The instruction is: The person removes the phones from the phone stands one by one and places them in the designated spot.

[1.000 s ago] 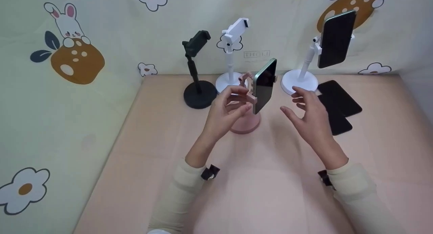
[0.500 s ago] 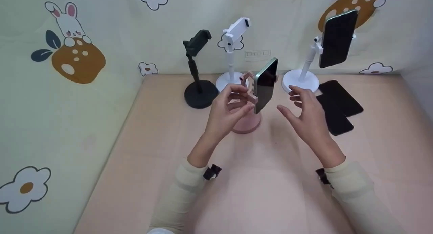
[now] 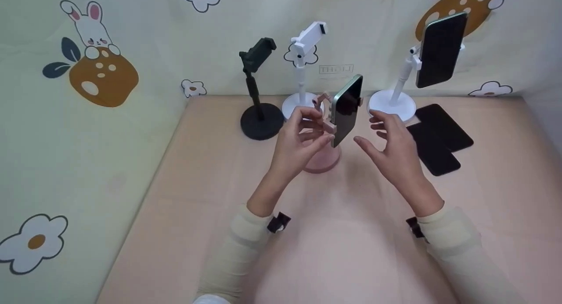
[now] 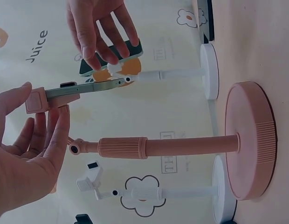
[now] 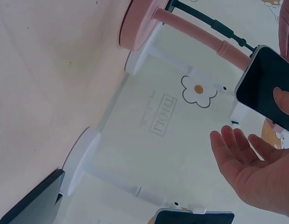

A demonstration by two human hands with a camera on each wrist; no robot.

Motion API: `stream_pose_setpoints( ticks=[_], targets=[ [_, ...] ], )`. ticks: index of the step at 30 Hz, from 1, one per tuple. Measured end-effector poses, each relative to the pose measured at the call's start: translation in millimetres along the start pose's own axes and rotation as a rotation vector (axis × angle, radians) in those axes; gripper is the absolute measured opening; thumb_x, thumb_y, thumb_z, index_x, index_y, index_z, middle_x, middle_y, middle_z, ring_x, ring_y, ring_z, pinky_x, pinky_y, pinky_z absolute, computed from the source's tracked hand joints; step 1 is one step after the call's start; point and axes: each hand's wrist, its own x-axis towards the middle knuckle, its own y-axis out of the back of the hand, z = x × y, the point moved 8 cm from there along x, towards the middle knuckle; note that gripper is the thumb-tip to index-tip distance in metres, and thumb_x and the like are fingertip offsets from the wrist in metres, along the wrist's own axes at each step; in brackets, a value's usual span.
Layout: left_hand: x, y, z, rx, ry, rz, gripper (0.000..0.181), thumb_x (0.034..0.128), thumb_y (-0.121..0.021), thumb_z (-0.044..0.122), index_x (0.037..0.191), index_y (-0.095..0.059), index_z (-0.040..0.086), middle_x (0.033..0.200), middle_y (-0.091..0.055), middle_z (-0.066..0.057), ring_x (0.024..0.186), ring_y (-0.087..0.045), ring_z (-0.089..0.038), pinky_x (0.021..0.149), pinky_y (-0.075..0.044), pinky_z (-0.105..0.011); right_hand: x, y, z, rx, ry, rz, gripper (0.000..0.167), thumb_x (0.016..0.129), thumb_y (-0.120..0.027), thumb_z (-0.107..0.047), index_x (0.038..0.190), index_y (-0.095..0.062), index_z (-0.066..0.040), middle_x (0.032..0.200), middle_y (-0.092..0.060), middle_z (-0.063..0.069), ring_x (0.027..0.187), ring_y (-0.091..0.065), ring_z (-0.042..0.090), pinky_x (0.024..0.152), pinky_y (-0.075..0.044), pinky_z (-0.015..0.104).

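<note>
My left hand [image 3: 294,148] holds the clamp of a pink phone stand [image 3: 326,162]. In the left wrist view, the thumb presses the clamp's [image 4: 36,101] end and the fingers lie behind it. A green-edged smartphone [image 3: 346,115] sits tilted in that clamp, its dark screen facing right. To the right of the phone, my right hand [image 3: 397,157] hovers with relaxed fingers and thumb spread apart. It holds nothing, and a gap separates it from the phone [image 5: 265,84] in the right wrist view.
Behind, a black phone stand [image 3: 262,121] and a white phone stand [image 3: 301,82] have no phone in them. Another white stand [image 3: 393,104] at back right carries a phone [image 3: 442,51]. Two dark phones [image 3: 445,128] lie overlapping on the table [image 3: 342,247] beside the right hand.
My right hand has drifted left, closer to the phone in the pink stand. The left hand keeps its hold on the clamp. The head view has shifted slightly.
</note>
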Motion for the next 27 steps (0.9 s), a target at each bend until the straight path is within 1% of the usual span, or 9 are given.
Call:
stream_pose_setpoints(
  ticks=[5, 9, 14, 18, 27],
  targets=[
    [0.1, -0.8, 0.7, -0.006, 0.002, 0.006, 0.049, 0.0861, -0.077, 0.007, 0.125, -0.048, 0.002, 0.116, -0.061, -0.014, 0.105, -0.066, -0.020, 0.091, -0.058, -0.024, 0.5, -3.1, -1.7, -0.003, -0.011, -0.011, 0.062, 0.089, -0.076, -0.021, 0.143, -0.048, -0.006, 0.131, -0.057, 0.016, 0.120, -0.060, 0.032, 0.100, -0.054, 0.050],
    [-0.3, -1.4, 2.4, 0.003, -0.019, 0.008, 0.047, 0.0861, -0.077, 0.007, 0.123, -0.049, 0.001, 0.115, -0.062, -0.014, 0.104, -0.066, -0.021, 0.090, -0.058, -0.023, 0.3, -5.2, -3.8, 0.005, -0.007, -0.024, 0.065, 0.088, -0.077, -0.023, 0.143, -0.047, -0.006, 0.133, -0.055, 0.016, 0.122, -0.059, 0.032, 0.101, -0.053, 0.050],
    [-0.9, -1.8, 4.1, 0.017, -0.037, 0.009, 0.047, 0.0861, -0.077, 0.007, 0.123, -0.049, 0.000, 0.115, -0.063, -0.015, 0.103, -0.067, -0.021, 0.090, -0.058, -0.023, -0.4, -6.2, -5.4, 0.022, 0.008, -0.032, 0.071, 0.085, -0.081, -0.026, 0.143, -0.047, -0.005, 0.136, -0.054, 0.017, 0.122, -0.058, 0.034, 0.102, -0.052, 0.052],
    [-0.3, -2.3, 2.2, 0.009, -0.026, 0.012, 0.046, 0.0864, -0.076, 0.007, 0.124, -0.050, 0.001, 0.116, -0.063, -0.014, 0.104, -0.066, -0.020, 0.090, -0.058, -0.023, 0.0, -7.5, -5.9, 0.031, 0.009, -0.036, 0.076, 0.082, -0.083, -0.028, 0.144, -0.046, -0.005, 0.138, -0.053, 0.016, 0.122, -0.058, 0.034, 0.102, -0.052, 0.052],
    [-0.3, -3.2, 1.6, 0.008, -0.021, 0.017, 0.044, 0.0865, -0.076, 0.007, 0.121, -0.051, 0.001, 0.115, -0.064, -0.014, 0.103, -0.067, -0.020, 0.089, -0.058, -0.023, 1.9, -13.3, -7.4, 0.048, 0.021, -0.037, 0.080, 0.079, -0.086, -0.026, 0.144, -0.045, -0.004, 0.142, -0.052, 0.015, 0.125, -0.058, 0.034, 0.102, -0.052, 0.051]
  ],
)
